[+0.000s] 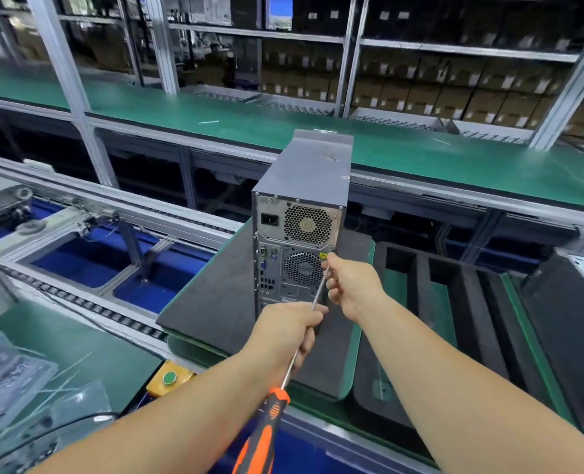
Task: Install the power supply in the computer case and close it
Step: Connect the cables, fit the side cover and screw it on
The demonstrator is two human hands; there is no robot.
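The grey computer case (304, 172) stands upright on a black pad (215, 295), its rear panel facing me and its side panels on. The power supply (299, 220) sits at the top of the rear, with its fan grille and socket showing. A long screwdriver (266, 425) with an orange and black handle points up toward the case's right rear edge. My left hand (289, 328) grips the shaft midway. My right hand (350, 285) pinches the shaft near the tip, beside the yellow sticker; the tip itself is hidden by the fingers.
A roller conveyor (89, 306) runs along the left. A yellow box with a green button (169, 377) sits below the pad. Plastic bags of parts (10, 378) lie at lower left. A black foam tray (454, 302) and another case (571, 302) stand at right.
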